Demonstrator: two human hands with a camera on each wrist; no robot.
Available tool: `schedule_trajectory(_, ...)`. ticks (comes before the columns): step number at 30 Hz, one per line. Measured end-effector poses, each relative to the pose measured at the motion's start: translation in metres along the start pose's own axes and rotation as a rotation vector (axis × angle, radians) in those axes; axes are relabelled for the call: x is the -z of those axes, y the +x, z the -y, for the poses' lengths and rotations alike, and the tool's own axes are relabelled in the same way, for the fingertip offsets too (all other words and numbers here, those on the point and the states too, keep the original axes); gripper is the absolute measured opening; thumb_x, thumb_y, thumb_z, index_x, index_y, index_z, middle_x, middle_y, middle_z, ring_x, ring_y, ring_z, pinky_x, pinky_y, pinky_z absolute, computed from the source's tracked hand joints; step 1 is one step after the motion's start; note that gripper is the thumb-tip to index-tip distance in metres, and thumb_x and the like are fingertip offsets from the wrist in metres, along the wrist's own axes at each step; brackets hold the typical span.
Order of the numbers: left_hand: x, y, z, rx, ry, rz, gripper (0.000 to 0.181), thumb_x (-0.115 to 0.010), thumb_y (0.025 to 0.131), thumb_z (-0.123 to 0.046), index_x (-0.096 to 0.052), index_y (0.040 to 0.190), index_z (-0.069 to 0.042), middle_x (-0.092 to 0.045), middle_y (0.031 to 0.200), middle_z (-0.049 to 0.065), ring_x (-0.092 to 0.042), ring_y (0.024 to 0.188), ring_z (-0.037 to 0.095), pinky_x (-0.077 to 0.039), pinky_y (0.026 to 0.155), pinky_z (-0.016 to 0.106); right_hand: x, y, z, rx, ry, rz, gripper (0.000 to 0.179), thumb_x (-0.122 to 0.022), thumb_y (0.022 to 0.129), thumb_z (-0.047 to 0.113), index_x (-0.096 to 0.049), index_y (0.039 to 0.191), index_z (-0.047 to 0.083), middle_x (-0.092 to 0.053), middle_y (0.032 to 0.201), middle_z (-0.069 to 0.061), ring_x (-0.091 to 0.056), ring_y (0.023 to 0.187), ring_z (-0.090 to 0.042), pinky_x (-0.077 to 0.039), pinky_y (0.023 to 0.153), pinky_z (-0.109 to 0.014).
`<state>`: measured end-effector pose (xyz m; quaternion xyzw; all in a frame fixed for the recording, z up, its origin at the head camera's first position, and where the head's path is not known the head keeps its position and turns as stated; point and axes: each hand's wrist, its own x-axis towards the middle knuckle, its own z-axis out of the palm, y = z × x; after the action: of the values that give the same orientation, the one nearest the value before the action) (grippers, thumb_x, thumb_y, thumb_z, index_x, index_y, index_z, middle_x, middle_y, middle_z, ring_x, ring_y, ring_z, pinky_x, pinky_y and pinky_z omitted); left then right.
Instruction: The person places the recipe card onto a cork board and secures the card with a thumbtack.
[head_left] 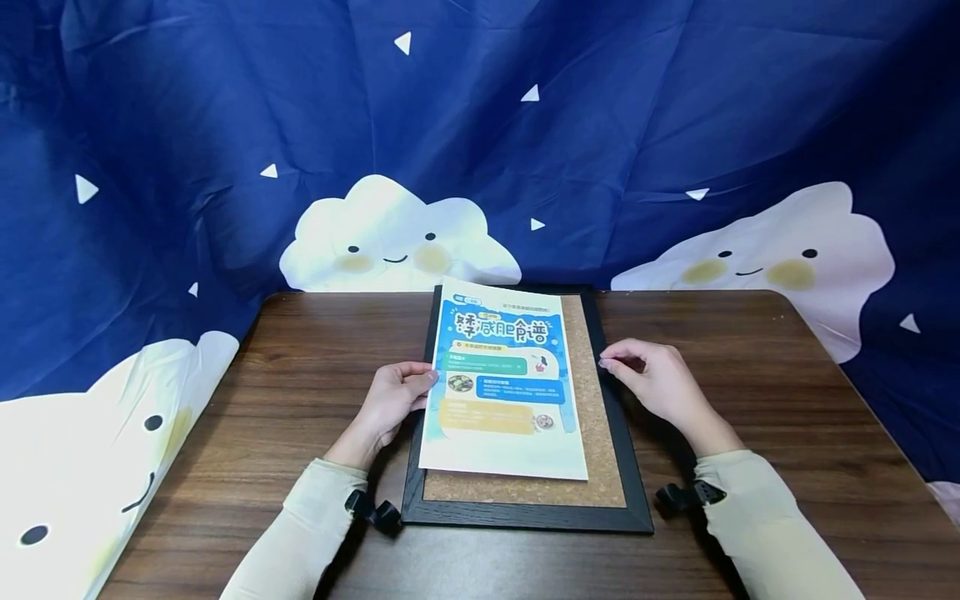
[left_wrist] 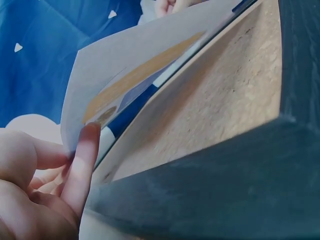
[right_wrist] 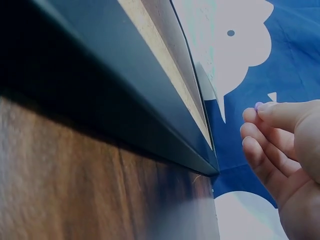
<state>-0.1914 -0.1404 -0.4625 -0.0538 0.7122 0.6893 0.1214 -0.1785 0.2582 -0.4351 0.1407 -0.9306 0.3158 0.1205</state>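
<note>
1. The left hand point(head_left: 396, 392) pinches the left edge of a printed sheet point(head_left: 517, 390) between thumb and fingers
2. The sheet is over the cork board point(head_left: 600, 417), slightly askew, overlapping the left side of its black frame point(head_left: 525, 517)
3. Just right of the frame, the right hand point(head_left: 660, 379) pinches a tiny purple object point(right_wrist: 258, 106) between thumb and forefinger, other fingers loosely bent
4. The board lies on a wooden table point(head_left: 787, 400)
</note>
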Motion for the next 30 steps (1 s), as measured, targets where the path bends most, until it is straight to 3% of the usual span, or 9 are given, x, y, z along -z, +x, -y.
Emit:
schedule_trajectory(8, -0.009, 0.0, 0.003, -0.008, 0.002, 0.028, 0.026, -0.062, 0.107, -0.004, -0.065, 0.125, 0.014, -0.076, 0.085, -0.001, -0.071, 0.074, 0.004, -0.06, 0.067, 0.017, -0.003, 0.0, 0.003, 0.01, 0.023, 0.005, 0.01, -0.076, 0.1, 0.004, -0.081, 0.108, 0.005, -0.083, 0.105, -0.011, -0.072, 0.092, -0.024, -0.059, 0.082, -0.042)
schedule_trajectory(18, -0.02, -0.001, 0.001, -0.038, 0.074, 0.03, 0.024, -0.064, 0.105, -0.002, -0.066, 0.122, 0.014, -0.078, 0.092, 0.011, -0.072, 0.073, 0.008, -0.061, 0.066, 0.019, -0.01, 0.007, 0.006, 0.001, 0.033, 0.052, 0.01, -0.076, 0.101, 0.006, -0.081, 0.109, 0.007, -0.082, 0.106, -0.01, -0.068, 0.088, -0.021, -0.057, 0.079, -0.032)
schedule_trajectory(26, -0.026, -0.003, -0.003, -0.094, 0.228, -0.011, 0.025, -0.068, 0.103, -0.006, -0.07, 0.123, 0.01, -0.077, 0.099, 0.017, -0.071, 0.077, 0.01, -0.062, 0.067, 0.023, -0.013, 0.012, 0.009, -0.002, 0.056, 0.077, 0.009, -0.076, 0.101, 0.007, -0.081, 0.109, 0.006, -0.082, 0.103, -0.009, -0.066, 0.088, -0.019, -0.054, 0.078, -0.03)
schedule_trajectory(30, -0.028, -0.004, -0.006, -0.153, 0.363, -0.028, 0.029, -0.07, 0.103, -0.007, -0.07, 0.128, 0.007, -0.075, 0.101, 0.015, -0.07, 0.08, 0.012, -0.061, 0.067, 0.024, -0.013, 0.015, 0.009, 0.003, 0.059, 0.093, 0.009, -0.075, 0.101, 0.007, -0.081, 0.108, 0.007, -0.081, 0.102, -0.008, -0.065, 0.086, -0.018, -0.054, 0.077, -0.028)
